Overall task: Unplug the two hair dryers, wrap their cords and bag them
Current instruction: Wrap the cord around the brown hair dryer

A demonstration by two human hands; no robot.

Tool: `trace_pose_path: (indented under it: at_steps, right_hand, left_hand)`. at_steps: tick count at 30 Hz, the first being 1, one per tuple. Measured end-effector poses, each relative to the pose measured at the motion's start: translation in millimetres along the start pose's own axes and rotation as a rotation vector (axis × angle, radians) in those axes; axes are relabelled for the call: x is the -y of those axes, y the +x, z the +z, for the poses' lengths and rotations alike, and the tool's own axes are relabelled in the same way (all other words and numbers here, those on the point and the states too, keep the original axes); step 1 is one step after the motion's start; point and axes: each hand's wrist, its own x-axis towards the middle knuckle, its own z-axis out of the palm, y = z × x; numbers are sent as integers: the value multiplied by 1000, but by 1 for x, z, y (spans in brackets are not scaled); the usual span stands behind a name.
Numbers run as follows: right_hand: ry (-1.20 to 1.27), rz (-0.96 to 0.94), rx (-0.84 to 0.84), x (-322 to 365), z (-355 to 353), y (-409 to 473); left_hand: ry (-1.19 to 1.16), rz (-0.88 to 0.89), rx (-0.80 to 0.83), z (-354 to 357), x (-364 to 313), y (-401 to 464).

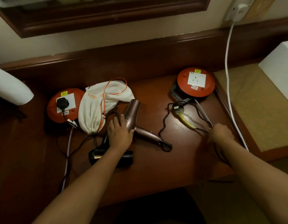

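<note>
On a dark, glossy wooden desk (156, 172) the left hand (120, 133) lies flat, fingers fairly straight, across the barrel of a rose-gold hair dryer (133, 115) — a smooth metallic body with a slim handle running right to a hanging loop. The hand presses on it rather than wrapping round it. Partly under that forearm lies a second, black hair dryer (98, 155), shiny and stubby.

The right hand (220, 132) is blurred; its fingers seem to pinch the thin black cord (162, 125) near the desk's right edge, though how tightly I cannot tell. That cord snakes in loose waves up to a black plug (177, 107) lying free on the wood, with a yellowish wrapped stretch just below it.

Just behind the plug sits a round orange cable reel (196, 82) with a white square socket, unoccupied. A matching reel (64, 105) at left has a black plug in its socket. Between the left reel and the rose-gold dryer slumps a soft white cloth bag (93, 110) with an orange drawstring — crumpled, mouth gathered.
</note>
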Motion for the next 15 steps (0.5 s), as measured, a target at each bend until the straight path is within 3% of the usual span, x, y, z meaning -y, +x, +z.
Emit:
trace_pose_path:
  at_steps: [2,5,7,10,15]
  right_hand:
    - [-220,-127,-107,5,4,5]
    - [-423,-456,-264,23,7,-2]
    - [-441,-607,-276,36,8,-9]
    - [-297,-680,-211,49,11,-7]
    - [-54,-741,-152,53,6,8]
  left_hand:
    - [183,263,-45,3,-15,-1]
    - [362,567,115,16,-39,3]
    - [485,608,241,22,-50,13]
    - [549,601,336,23,-57,26]
    - [351,620,316,-9,-51,29]
